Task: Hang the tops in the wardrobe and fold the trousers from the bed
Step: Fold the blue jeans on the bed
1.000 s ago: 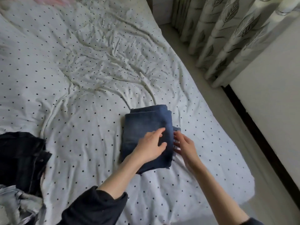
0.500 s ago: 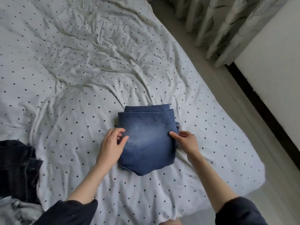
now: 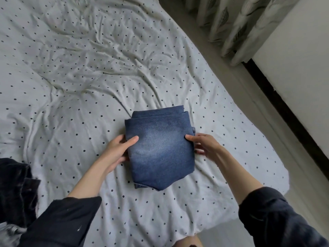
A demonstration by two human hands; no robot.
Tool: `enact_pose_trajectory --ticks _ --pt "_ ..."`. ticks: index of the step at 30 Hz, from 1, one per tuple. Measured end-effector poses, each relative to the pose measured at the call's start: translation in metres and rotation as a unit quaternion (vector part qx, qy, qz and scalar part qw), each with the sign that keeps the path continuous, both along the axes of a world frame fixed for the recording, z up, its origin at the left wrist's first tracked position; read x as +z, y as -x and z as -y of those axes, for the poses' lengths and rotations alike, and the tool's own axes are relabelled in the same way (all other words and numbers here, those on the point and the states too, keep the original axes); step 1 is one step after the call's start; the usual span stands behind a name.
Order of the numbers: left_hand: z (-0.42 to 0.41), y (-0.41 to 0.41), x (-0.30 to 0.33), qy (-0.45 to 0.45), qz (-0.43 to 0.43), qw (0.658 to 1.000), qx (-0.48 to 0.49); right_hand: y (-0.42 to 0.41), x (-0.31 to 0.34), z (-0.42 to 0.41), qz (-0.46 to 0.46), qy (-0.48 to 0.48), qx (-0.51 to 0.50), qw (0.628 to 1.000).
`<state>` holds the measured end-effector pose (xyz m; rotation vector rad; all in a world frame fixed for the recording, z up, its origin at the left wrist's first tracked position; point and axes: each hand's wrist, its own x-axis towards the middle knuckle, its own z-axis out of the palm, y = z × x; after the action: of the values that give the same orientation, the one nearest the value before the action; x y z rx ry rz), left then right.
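On the near right part of a bed covered by a rumpled white sheet with small black dots (image 3: 74, 90), the head camera shows a pair of blue denim trousers (image 3: 160, 148), folded into a thick, roughly square packet with a paler faded patch across its top face. Stacked folded layers show along the packet's far edge, and a seam edge peeks out at its near left corner. The packet sits between the person's two hands.

The left hand (image 3: 115, 150) grips the packet's left edge: the thumb lies on top of the denim and the fingers curl beneath the edge. The right hand (image 3: 204, 145) holds the right edge in the same way, thumb on top pointing inward, the other fingers curled against the side and underneath. Whether the packet rests fully on the sheet or is slightly lifted cannot be told. Both forearms are bare up to dark pushed-up sleeves (image 3: 60, 221).

At the left edge of the view lies a heap of dark clothing (image 3: 16, 189), well apart from the trousers, with a bit of grey fabric (image 3: 8, 234) below it. To the right of the bed runs a pale floor (image 3: 231, 82), with leaf-patterned curtains (image 3: 236, 25) at the top and a white wall with a dark skirting strip (image 3: 284, 107).
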<state>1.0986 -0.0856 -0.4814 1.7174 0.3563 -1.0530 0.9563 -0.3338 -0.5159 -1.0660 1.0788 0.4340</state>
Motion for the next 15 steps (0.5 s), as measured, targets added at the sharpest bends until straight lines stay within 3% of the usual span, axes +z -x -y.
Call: enact_pose_trajectory --ticks 9,15 --pt "0.006 0.002 0.044 0.064 0.003 0.997 -0.044 0.022 0.067 0.005 0.054 0.07 -0.029 0.996" --pt "0.029 0.02 0.107 0.151 0.036 0.975 -0.16 0.085 0.146 -0.002 0.1 0.145 -0.103 0.979"
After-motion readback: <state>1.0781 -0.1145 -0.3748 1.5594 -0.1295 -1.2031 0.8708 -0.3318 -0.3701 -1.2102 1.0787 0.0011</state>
